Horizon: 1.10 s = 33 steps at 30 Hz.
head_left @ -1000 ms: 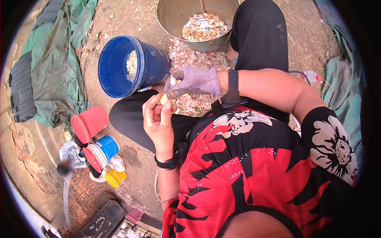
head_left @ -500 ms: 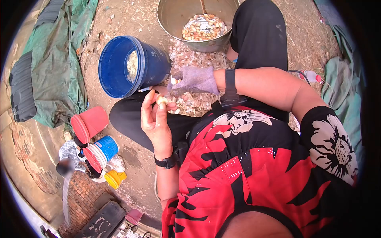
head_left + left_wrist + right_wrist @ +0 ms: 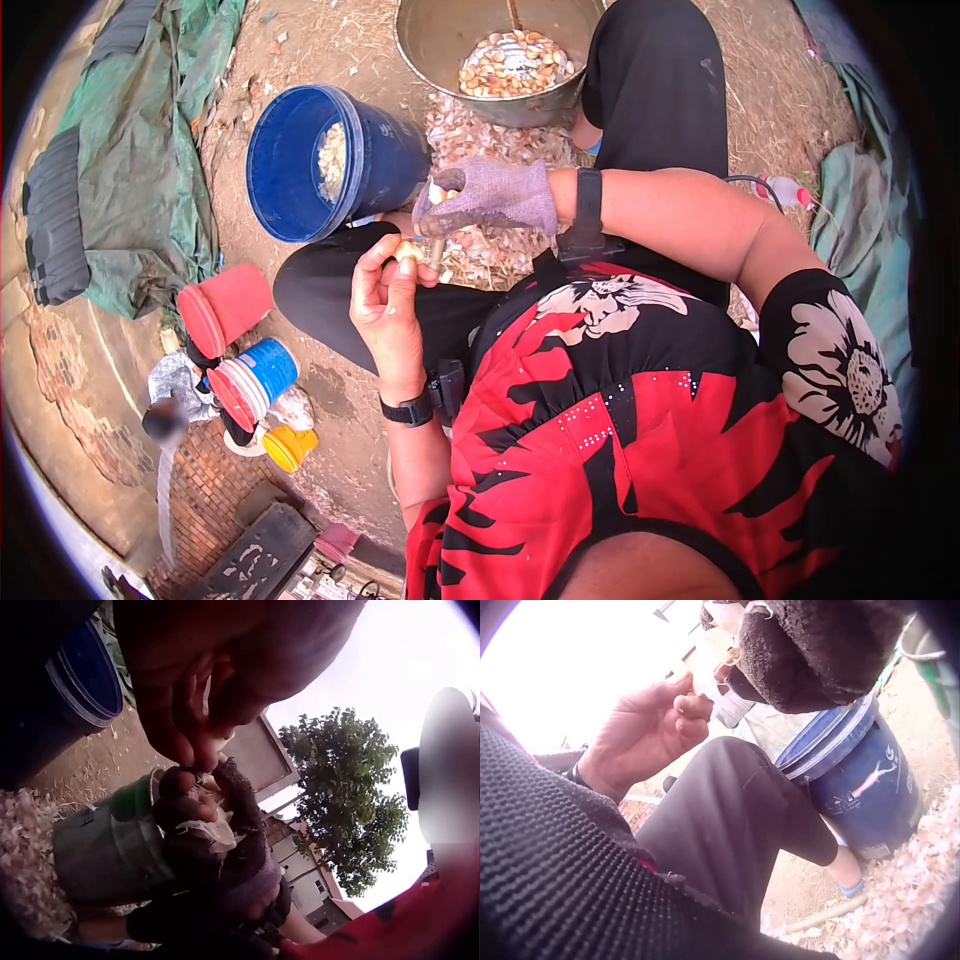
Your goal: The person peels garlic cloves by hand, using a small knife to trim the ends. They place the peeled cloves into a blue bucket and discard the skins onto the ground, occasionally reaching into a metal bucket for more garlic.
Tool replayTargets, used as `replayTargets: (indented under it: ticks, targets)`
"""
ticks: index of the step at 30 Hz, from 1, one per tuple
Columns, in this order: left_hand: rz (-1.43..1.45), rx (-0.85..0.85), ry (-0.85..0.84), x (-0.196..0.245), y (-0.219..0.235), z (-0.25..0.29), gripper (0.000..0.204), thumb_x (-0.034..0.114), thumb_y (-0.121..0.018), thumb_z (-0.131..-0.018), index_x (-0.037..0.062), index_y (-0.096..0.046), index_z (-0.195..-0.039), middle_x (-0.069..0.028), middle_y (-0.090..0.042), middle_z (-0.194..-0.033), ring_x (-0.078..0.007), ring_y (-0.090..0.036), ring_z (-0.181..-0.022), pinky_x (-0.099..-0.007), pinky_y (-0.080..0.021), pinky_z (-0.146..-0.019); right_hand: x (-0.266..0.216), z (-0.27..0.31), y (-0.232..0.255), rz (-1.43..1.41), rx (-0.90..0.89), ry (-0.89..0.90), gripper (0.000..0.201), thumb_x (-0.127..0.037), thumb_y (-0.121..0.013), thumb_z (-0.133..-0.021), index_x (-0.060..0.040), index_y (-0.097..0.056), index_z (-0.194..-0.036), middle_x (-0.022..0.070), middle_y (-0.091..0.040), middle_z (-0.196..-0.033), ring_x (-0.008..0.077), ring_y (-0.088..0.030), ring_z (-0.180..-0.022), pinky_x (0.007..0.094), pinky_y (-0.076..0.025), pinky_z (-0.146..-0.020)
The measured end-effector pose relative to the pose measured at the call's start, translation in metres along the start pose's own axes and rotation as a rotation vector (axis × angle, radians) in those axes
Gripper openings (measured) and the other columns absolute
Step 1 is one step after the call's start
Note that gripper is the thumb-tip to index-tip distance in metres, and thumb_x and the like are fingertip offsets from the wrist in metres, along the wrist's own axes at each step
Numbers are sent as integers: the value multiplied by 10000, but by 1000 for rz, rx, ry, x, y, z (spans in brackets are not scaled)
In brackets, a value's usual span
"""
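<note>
In the head view my bare left hand [image 3: 388, 325] pinches a pale garlic clove [image 3: 407, 251] between thumb and fingers. My right hand [image 3: 500, 195], in a lilac glove with dark fingers, curls round several cloves [image 3: 438, 194]; its lower fingertips are close beside the left hand's clove. From the left wrist view, papery skin [image 3: 216, 831] hangs at the gloved right hand [image 3: 251, 859], below my left fingers. The right wrist view shows the gloved right hand [image 3: 802, 656] near my bare left hand [image 3: 641, 735], the clove partly hidden between them.
A blue bucket [image 3: 393, 160] holds pale cloves; a metal pot [image 3: 430, 60] holds unpeeled ones. Garlic skins [image 3: 500, 150] cover the ground between my legs. At left are a red bucket [image 3: 235, 300], a yellow bucket [image 3: 290, 448], green tarp [image 3: 140, 170] and another person.
Compared with half a second ago, my gloved fingers have stretched down toward the clove in my left hand. The left hand has shifted slightly left, still pinching it.
</note>
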State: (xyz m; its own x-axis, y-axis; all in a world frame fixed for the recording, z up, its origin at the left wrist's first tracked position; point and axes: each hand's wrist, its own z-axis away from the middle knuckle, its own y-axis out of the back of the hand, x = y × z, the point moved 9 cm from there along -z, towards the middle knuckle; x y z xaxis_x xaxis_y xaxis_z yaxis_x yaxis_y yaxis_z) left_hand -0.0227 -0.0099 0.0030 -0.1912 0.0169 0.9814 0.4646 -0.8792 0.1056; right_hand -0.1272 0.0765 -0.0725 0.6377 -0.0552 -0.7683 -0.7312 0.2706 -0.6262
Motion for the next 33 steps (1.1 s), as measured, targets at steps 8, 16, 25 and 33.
replayTargets:
  ticks: [8,16,25,33]
  targets:
    - [-140,-32,-21,0,-5,-6,242,-56,-580,-941,-38,-621,-1179,-73,-546,-1219,-94,-599,-769,-240,-521,-696,-7,-1,1,242,35,125,309,-298,-724,-865,-30,-716,-1017,33,-705,-908,97,-598,-814,289,-487,-723]
    - [-190,-53,-36,1,-6,-8,253,-55,-589,-936,-30,-639,-1183,-73,-557,-1186,-94,-600,-766,-232,-517,-681,-2,-4,5,312,24,88,305,-281,-725,-864,-35,-705,-1044,35,-691,-914,94,-590,-826,271,-486,-725]
    - [-95,-96,-42,-2,-14,-4,269,-28,-537,-969,-11,-584,-1233,-78,-569,-1151,-118,-616,-789,-259,-532,-735,16,-11,6,47,25,36,263,-282,-705,-882,-37,-712,-977,28,-681,-836,92,-575,-756,274,-469,-664]
    - [343,60,-112,15,10,-4,286,36,-550,-988,35,-516,-1272,-98,-608,-1086,-157,-614,-808,-324,-557,-757,24,-14,28,367,165,-6,360,-341,-735,-850,-38,-723,-1045,57,-712,-889,112,-612,-799,281,-502,-743]
